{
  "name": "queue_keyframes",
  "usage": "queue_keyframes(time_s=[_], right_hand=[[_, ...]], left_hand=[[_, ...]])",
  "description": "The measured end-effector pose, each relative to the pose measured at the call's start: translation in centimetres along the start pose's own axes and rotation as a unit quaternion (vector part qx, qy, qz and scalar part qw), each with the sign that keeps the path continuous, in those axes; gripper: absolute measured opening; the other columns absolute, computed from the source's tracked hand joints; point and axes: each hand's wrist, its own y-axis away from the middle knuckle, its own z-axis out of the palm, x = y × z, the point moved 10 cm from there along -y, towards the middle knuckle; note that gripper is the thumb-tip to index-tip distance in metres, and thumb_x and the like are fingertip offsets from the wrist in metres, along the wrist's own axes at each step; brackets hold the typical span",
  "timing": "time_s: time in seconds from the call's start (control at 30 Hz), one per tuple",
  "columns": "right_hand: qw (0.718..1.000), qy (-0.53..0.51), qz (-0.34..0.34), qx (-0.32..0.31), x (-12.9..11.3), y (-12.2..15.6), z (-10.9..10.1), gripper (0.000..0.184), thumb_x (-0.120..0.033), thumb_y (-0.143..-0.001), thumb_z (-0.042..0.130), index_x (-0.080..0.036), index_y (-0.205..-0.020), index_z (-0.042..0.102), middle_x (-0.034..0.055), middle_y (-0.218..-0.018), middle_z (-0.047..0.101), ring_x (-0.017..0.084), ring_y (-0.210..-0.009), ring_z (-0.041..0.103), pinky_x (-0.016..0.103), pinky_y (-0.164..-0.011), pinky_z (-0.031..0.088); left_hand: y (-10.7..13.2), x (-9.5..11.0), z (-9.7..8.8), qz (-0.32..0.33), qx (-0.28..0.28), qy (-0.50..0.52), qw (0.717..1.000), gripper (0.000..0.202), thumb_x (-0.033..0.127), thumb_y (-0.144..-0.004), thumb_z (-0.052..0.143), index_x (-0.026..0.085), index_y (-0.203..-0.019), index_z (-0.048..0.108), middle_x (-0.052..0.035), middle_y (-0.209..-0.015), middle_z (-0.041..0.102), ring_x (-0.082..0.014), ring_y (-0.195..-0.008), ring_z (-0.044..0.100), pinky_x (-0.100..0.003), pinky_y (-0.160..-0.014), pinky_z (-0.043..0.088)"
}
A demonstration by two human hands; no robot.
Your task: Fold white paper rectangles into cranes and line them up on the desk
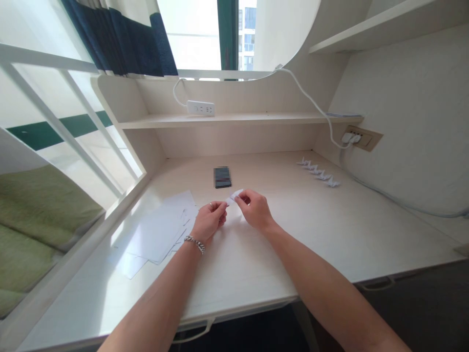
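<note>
A small folded piece of white paper [232, 196] is held just above the desk, pinched between both hands. My left hand [211, 218], with a ring and a chain bracelet at the wrist, grips its lower left end. On the upper right end, the thumb and fingers of my right hand [254, 208] are closed. Fingers cover part of the paper, so its exact folded shape is hard to make out. Left of my left hand lie loose sheets of white paper [161, 227], overlapping one another. Several folded paper cranes [318, 172] stand in a slanting row at the back right.
Behind my hands a dark rectangular object [222, 177], blurred on top, lies on the desk [330, 239]. A power strip [201, 107] rests on the shelf [242, 118]. Its white cable runs to a wall socket [361, 138] at right. A grey cable [399, 199] trails along the wall.
</note>
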Motion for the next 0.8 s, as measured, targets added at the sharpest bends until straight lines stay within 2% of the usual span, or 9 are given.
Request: queue_keyframes(time_s=[0.13,0.23,0.37,0.43,0.57,0.7,0.8], right_hand=[[0.999,0.02,0.015,0.033,0.7,-0.7,-1.1,0.017,-0.034,-0.084,0.055,-0.022,-0.075,0.063,0.0009,-0.073,0.068,0.016,-0.067,0.06,0.027,-0.066,0.043],[0.997,0.022,0.047,0.05,2.3,-1.5,-2.1,0.018,-0.036,-0.083,0.056,-0.022,-0.076,0.065,0.0013,-0.073,0.069,0.016,-0.067,0.061,0.027,-0.066,0.044],[0.991,0.043,0.089,0.09,6.3,-2.0,-5.9,0.022,-0.04,-0.082,0.056,-0.021,-0.079,0.068,0.0026,-0.074,0.07,0.017,-0.07,0.064,0.027,-0.069,0.046],[0.982,0.088,0.131,0.104,9.3,-1.6,-9.0,0.022,-0.04,-0.081,0.058,-0.02,-0.081,0.069,0.0026,-0.075,0.071,0.018,-0.071,0.064,0.027,-0.07,0.047],[0.952,0.157,0.212,0.157,15.2,0.4,-17.1,0.021,-0.035,-0.08,0.058,-0.017,-0.083,0.07,0.0058,-0.08,0.072,0.019,-0.074,0.065,0.03,-0.073,0.048],[0.916,0.211,0.272,0.208,19.0,2.3,-24.6,0.02,-0.03,-0.079,0.059,-0.016,-0.086,0.072,0.01,-0.087,0.073,0.022,-0.081,0.065,0.032,-0.077,0.047],[0.89,0.238,0.311,0.234,21.0,3.0,-28.2,0.02,-0.028,-0.08,0.06,-0.016,-0.087,0.074,0.0116,-0.092,0.073,0.022,-0.087,0.065,0.031,-0.079,0.046]], left_hand=[[-0.1,0.2,-0.2,0.012,-0.005,-0.079,0.997,0.037,0.048,-0.07,0.072,0.014,-0.079,0.06,0.0028,-0.059,0.054,-0.0077,-0.051,0.046,-0.021,-0.049,0.034],[0.0,0.5,0.1,0.017,-0.014,-0.125,0.992,0.037,0.05,-0.072,0.068,0.015,-0.08,0.06,0.0022,-0.061,0.057,-0.0093,-0.053,0.049,-0.021,-0.051,0.036],[0.5,1.7,0.7,0.039,-0.021,-0.2,0.979,0.038,0.054,-0.074,0.063,0.016,-0.081,0.061,0.0016,-0.062,0.059,-0.0119,-0.054,0.051,-0.023,-0.053,0.038],[0.8,2.3,1.2,0.058,-0.028,-0.273,0.96,0.038,0.055,-0.076,0.058,0.017,-0.079,0.062,0.0009,-0.062,0.06,-0.013,-0.053,0.051,-0.024,-0.053,0.037],[1.3,3.0,2.7,0.111,-0.066,-0.376,0.918,0.04,0.057,-0.08,0.051,0.019,-0.079,0.062,0.0008,-0.062,0.06,-0.0153,-0.055,0.052,-0.027,-0.057,0.039],[1.4,3.0,3.7,0.14,-0.099,-0.43,0.886,0.042,0.058,-0.083,0.046,0.02,-0.082,0.063,0.0005,-0.065,0.062,-0.017,-0.06,0.055,-0.028,-0.06,0.04],[1.3,2.9,3.7,0.138,-0.102,-0.45,0.876,0.043,0.06,-0.083,0.046,0.02,-0.083,0.064,-0.0001,-0.065,0.063,-0.0184,-0.062,0.058,-0.028,-0.06,0.041]])
